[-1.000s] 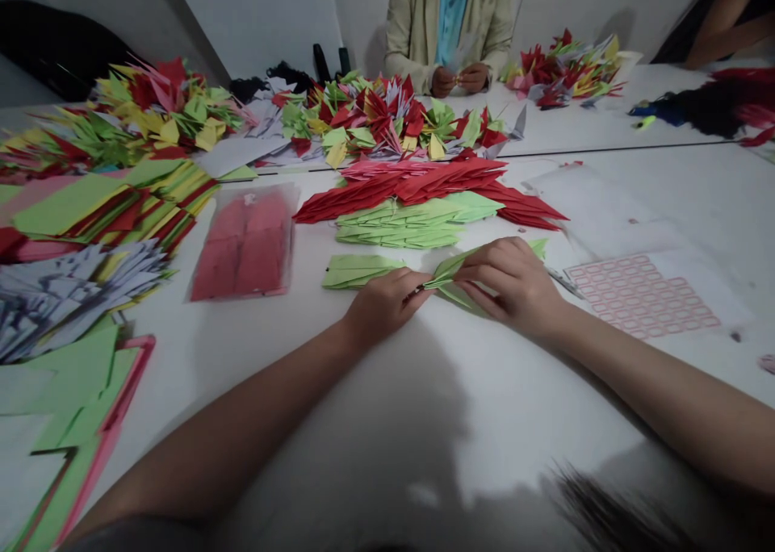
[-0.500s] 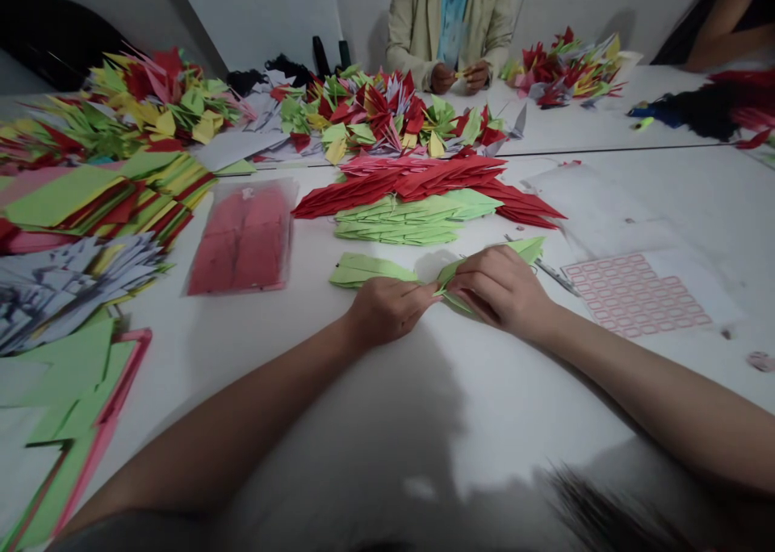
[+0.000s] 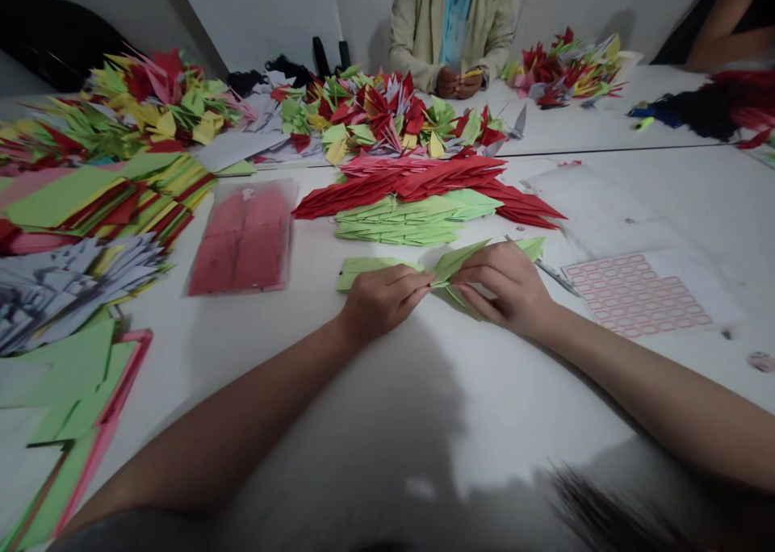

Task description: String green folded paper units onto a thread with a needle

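Between my two hands is a green folded paper piece (image 3: 458, 261), partly opened out, with pointed flaps. My left hand (image 3: 381, 300) pinches its left tip between thumb and fingers. My right hand (image 3: 507, 287) is closed with its fingertips on the right part, covering some of it. Just behind my left hand lies a flat green folded paper strip (image 3: 357, 271), partly hidden by the knuckles. Farther back, a row of green folded papers (image 3: 400, 219) sits in front of red folded papers (image 3: 417, 182). A thin grey tool (image 3: 555, 278) lies behind my right hand.
To the left stand stacks of coloured paper (image 3: 66, 201) and a clear packet of red paper (image 3: 242, 241). Heaps of folded paper (image 3: 369, 112) line the back, before a person (image 3: 457, 35) holding something yellow. A sheet of red-outlined labels (image 3: 638, 294) lies right.
The green paper between my hands shows more of its raised flap. My right fingers have loosened slightly, and my left hand has shifted a little left. The person's hands opposite came together.
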